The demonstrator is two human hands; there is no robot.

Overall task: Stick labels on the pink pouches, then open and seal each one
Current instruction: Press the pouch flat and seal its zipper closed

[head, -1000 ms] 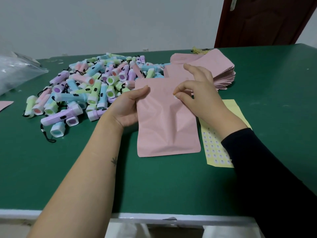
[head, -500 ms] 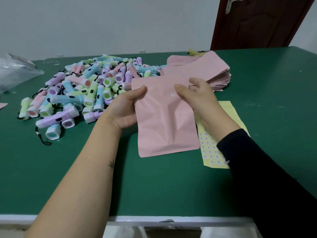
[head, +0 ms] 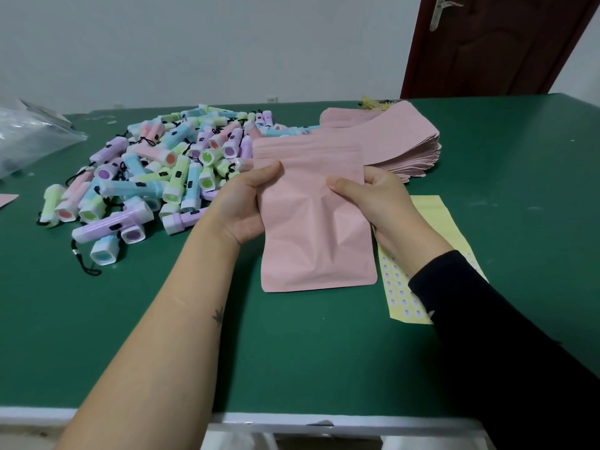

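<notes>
I hold one pink pouch (head: 311,228) up over the green table (head: 324,352), its top edge tilted away from me. My left hand (head: 242,206) grips its left edge, thumb on the front. On the opposite edge my right hand (head: 380,203) grips it the same way, thumb across the front. The small round label is not visible on the side facing me. A fanned stack of pink pouches (head: 399,141) lies behind. A yellow sticker sheet (head: 435,228) with rows of small round labels lies under my right forearm.
A heap of pastel toy flashlights (head: 156,173) with black cords covers the table's left middle. A clear plastic bag (head: 29,138) sits at the far left, with a pink corner (head: 6,200) below it. A dark red door (head: 487,43) stands behind the table.
Both hands lifted the pouch off the table and took hold of its two side edges. The round label seen on its front half a second ago no longer shows.
</notes>
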